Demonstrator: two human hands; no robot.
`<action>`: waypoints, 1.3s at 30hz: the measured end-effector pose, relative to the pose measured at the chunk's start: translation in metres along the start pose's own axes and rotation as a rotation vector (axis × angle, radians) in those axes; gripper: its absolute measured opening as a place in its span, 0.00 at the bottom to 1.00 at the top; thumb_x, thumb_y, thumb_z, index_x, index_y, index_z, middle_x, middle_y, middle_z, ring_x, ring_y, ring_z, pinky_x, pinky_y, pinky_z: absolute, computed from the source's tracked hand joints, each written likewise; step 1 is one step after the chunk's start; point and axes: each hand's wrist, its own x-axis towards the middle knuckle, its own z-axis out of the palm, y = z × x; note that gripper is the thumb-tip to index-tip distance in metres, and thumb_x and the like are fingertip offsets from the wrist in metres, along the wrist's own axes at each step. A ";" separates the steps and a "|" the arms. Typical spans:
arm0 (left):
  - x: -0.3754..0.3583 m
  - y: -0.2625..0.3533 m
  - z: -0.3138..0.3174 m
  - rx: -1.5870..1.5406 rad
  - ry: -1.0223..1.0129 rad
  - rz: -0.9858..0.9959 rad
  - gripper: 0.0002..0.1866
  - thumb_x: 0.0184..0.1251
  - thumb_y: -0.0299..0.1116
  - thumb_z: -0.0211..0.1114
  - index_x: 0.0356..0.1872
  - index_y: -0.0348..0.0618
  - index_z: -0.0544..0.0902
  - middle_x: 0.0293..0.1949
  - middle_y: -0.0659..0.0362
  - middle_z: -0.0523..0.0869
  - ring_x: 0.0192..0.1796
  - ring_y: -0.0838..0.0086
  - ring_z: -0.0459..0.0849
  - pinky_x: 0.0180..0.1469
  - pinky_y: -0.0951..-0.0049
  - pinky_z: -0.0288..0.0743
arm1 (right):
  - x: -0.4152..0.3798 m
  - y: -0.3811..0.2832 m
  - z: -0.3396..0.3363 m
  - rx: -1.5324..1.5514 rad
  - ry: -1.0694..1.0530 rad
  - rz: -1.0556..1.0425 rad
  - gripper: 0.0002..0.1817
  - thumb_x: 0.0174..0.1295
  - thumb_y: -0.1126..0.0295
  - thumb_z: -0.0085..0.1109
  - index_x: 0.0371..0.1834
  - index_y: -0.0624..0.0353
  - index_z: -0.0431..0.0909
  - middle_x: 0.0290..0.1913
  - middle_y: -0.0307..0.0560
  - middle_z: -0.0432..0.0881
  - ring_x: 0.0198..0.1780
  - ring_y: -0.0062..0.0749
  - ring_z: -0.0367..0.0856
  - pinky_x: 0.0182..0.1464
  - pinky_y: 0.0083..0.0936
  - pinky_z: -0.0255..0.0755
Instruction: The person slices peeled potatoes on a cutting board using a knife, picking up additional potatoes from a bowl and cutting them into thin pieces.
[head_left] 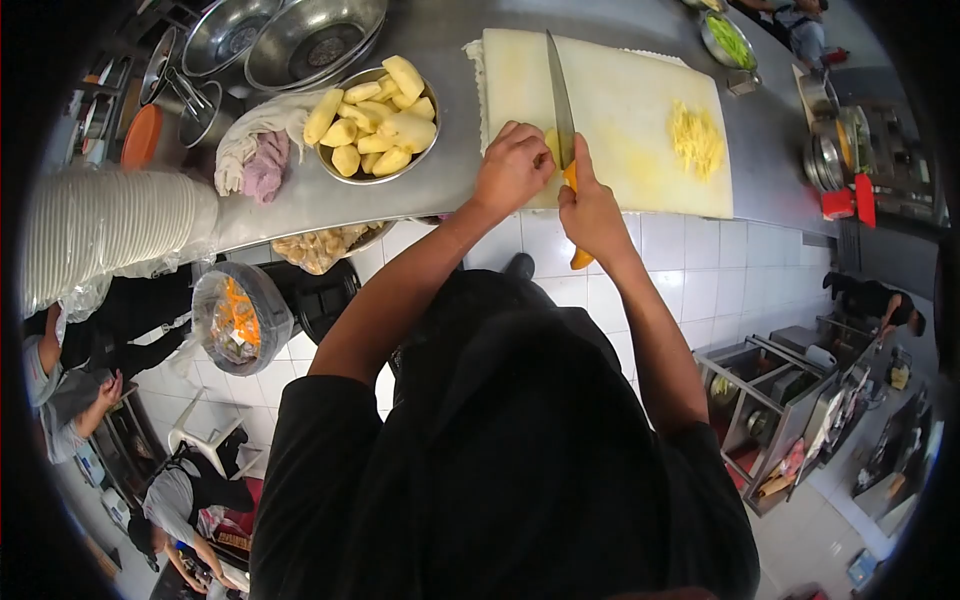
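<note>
A kitchen knife with a long blade (562,95) and an orange-yellow handle is in my right hand (595,212), its tip pointing away over the white cutting board (630,75). My index finger lies along the side of the blade near the handle. Just left of the blade, my left hand (517,168) is closed with curled fingers at the board's near edge. A pale yellow piece of potato (551,143) shows between these fingers and the knife, mostly hidden. On the board's right side lies a pile of potato shreds (697,142). Several peeled potatoes fill a metal bowl (434,148) to the left.
Beside the bowl is a crumpled cloth (250,150). Metal basins (315,45) stand behind it, and stacked white containers (115,230) stand at far left. A lined waste bin (243,320) is below the counter. Other people work at left and right.
</note>
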 end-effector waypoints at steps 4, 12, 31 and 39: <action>0.002 0.002 0.000 -0.024 0.013 -0.017 0.02 0.48 0.22 0.68 0.22 0.38 0.82 0.33 0.58 0.83 0.40 0.62 0.81 0.45 0.64 0.79 | -0.014 -0.010 -0.009 -0.011 -0.066 0.081 0.41 0.64 0.75 0.48 0.80 0.59 0.42 0.35 0.75 0.82 0.38 0.70 0.82 0.45 0.50 0.75; 0.004 0.001 0.001 -0.012 0.023 0.007 0.02 0.48 0.23 0.68 0.21 0.38 0.82 0.33 0.58 0.83 0.40 0.63 0.81 0.44 0.64 0.79 | -0.014 -0.009 -0.012 0.019 -0.073 0.078 0.41 0.64 0.75 0.48 0.80 0.59 0.42 0.32 0.75 0.81 0.37 0.70 0.81 0.44 0.52 0.74; 0.002 -0.001 0.002 -0.007 0.036 0.020 0.02 0.48 0.22 0.67 0.21 0.38 0.82 0.33 0.58 0.83 0.40 0.62 0.81 0.44 0.64 0.79 | -0.015 -0.014 -0.007 -0.012 -0.048 0.034 0.41 0.62 0.78 0.48 0.79 0.65 0.42 0.32 0.73 0.81 0.36 0.70 0.81 0.44 0.53 0.74; 0.003 -0.001 0.001 -0.020 -0.003 -0.014 0.01 0.49 0.23 0.67 0.24 0.38 0.85 0.34 0.57 0.84 0.41 0.61 0.82 0.46 0.63 0.79 | -0.008 -0.007 0.010 -0.004 0.015 0.013 0.41 0.62 0.78 0.48 0.79 0.66 0.42 0.31 0.73 0.82 0.37 0.69 0.82 0.45 0.53 0.74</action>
